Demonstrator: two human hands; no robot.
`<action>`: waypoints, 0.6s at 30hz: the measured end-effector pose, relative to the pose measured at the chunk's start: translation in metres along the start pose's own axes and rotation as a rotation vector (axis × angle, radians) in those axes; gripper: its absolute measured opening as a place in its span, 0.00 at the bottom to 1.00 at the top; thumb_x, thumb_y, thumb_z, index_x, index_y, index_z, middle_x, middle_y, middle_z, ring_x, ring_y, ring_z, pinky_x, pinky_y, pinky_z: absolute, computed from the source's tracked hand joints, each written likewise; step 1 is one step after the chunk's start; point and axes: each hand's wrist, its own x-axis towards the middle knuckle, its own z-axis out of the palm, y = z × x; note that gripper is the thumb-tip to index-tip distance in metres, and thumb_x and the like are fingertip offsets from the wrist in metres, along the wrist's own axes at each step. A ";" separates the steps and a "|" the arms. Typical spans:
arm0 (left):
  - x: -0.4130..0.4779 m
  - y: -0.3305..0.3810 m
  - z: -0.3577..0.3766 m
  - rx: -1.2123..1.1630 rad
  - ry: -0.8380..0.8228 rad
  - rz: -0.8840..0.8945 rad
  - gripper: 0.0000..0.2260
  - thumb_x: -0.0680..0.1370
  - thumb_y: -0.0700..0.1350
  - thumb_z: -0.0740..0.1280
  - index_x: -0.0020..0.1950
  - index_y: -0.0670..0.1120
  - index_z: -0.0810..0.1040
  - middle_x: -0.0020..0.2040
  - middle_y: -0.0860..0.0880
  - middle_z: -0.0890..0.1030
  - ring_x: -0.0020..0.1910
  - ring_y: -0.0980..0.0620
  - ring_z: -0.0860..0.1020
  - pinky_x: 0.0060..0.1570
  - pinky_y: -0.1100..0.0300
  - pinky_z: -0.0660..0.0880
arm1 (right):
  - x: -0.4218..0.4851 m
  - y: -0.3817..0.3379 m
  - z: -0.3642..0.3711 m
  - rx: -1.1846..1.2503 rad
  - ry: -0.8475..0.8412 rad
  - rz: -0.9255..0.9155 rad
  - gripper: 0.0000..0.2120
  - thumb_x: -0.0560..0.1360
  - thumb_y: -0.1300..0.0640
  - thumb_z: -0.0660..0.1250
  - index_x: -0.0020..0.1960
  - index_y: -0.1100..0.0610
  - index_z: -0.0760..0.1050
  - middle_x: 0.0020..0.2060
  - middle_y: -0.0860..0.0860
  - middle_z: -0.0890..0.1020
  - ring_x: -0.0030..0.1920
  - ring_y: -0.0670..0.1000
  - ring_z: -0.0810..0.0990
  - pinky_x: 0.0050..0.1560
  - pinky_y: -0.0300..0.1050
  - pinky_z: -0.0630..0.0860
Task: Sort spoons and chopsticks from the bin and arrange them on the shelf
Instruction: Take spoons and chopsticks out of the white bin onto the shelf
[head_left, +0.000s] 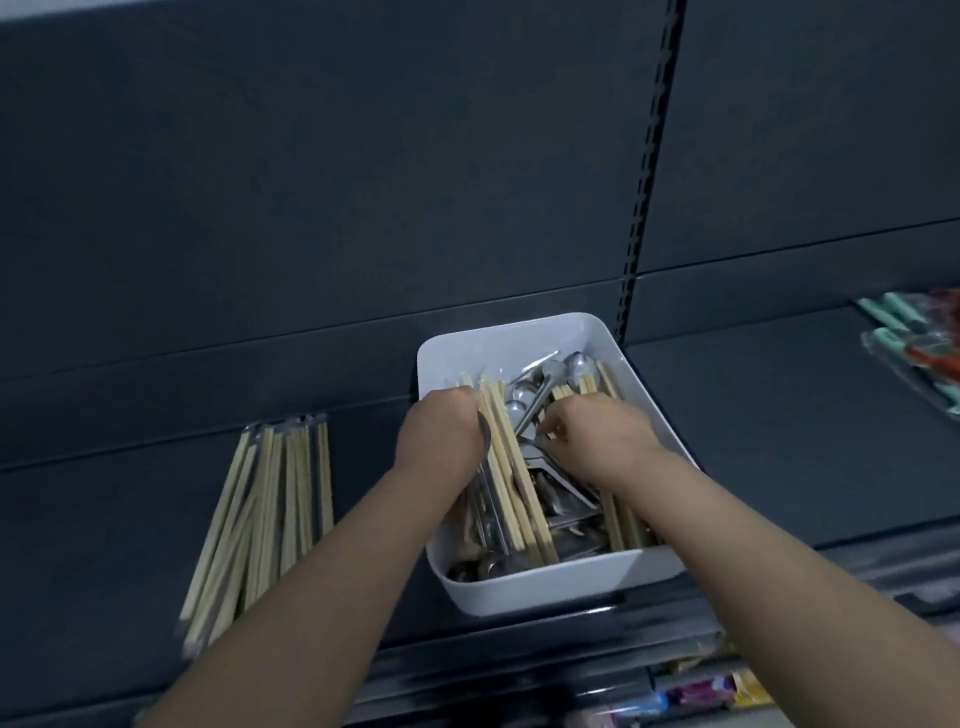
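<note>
Inside the white plastic bin (550, 584), left hand (439, 436) grips pale wooden chopsticks (506, 460); right hand (602, 436) grasp among steel spoons (540, 384) unclear.

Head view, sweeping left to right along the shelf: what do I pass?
Chopsticks laid on the shelf → left hand gripping a chopstick bundle → right hand among the spoons → teal-handled packaged items at the far right.

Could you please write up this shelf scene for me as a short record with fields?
Bin: white rectangular plastic bin on the dark shelf, holding pale wooden chopsticks and shiny metal spoons
Left hand: grips a bundle of those chopsticks
Right hand: fingers curled among the cutlery; grip unclear
Sorted: wrapped chopstick pile left of the bin
Right edge: teal and red packaged items
</note>
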 end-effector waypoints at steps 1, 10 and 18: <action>-0.001 0.006 0.002 0.069 -0.023 -0.025 0.05 0.74 0.34 0.61 0.42 0.41 0.75 0.44 0.42 0.79 0.41 0.43 0.77 0.36 0.55 0.71 | 0.001 0.005 0.000 0.002 0.011 -0.017 0.09 0.74 0.51 0.64 0.53 0.47 0.80 0.49 0.48 0.82 0.51 0.54 0.80 0.45 0.43 0.74; -0.011 0.028 0.029 0.111 -0.128 -0.243 0.22 0.77 0.42 0.67 0.69 0.41 0.65 0.58 0.43 0.77 0.54 0.43 0.79 0.41 0.57 0.72 | -0.006 0.036 0.006 0.081 0.063 -0.145 0.12 0.75 0.58 0.60 0.53 0.47 0.79 0.46 0.47 0.83 0.47 0.53 0.81 0.43 0.43 0.77; -0.022 0.035 0.036 -0.287 -0.034 -0.415 0.14 0.69 0.45 0.75 0.50 0.42 0.78 0.44 0.44 0.82 0.46 0.42 0.81 0.38 0.57 0.74 | -0.006 0.033 0.016 0.161 0.075 -0.226 0.12 0.76 0.58 0.60 0.56 0.49 0.78 0.48 0.49 0.83 0.49 0.55 0.81 0.45 0.46 0.75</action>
